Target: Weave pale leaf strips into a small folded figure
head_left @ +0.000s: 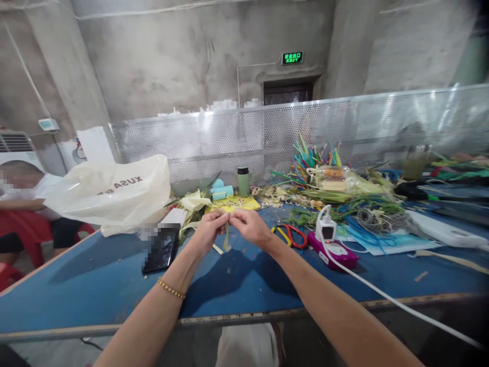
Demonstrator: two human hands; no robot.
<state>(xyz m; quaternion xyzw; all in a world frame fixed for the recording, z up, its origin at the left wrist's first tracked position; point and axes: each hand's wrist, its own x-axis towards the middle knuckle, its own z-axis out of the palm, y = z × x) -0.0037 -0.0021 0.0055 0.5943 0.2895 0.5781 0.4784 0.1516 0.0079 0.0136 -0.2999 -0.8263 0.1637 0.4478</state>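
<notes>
My left hand (pixel 213 228) and my right hand (pixel 246 224) meet above the middle of the blue table, fingertips pinched close together. A thin pale strip (pixel 226 238), like a piece of dried leaf, hangs down from between them. Both hands are closed on this strip; its upper end is hidden by the fingers. Just behind the hands lies a yellow sheet (pixel 244 203) with plant scraps on it. A pale husk-like leaf (pixel 194 201) is to the left of it. Scissors with red and yellow handles (pixel 296 236) lie right of my right hand.
A dark tablet (pixel 162 250) and a large plastic bag (pixel 114 191) are on the left. A green bottle (pixel 243 182) stands at the back. On the right are a purple power strip (pixel 332 251) with a white cable, and tangled cords (pixel 369 224). A seated person (pixel 23 193) is far left.
</notes>
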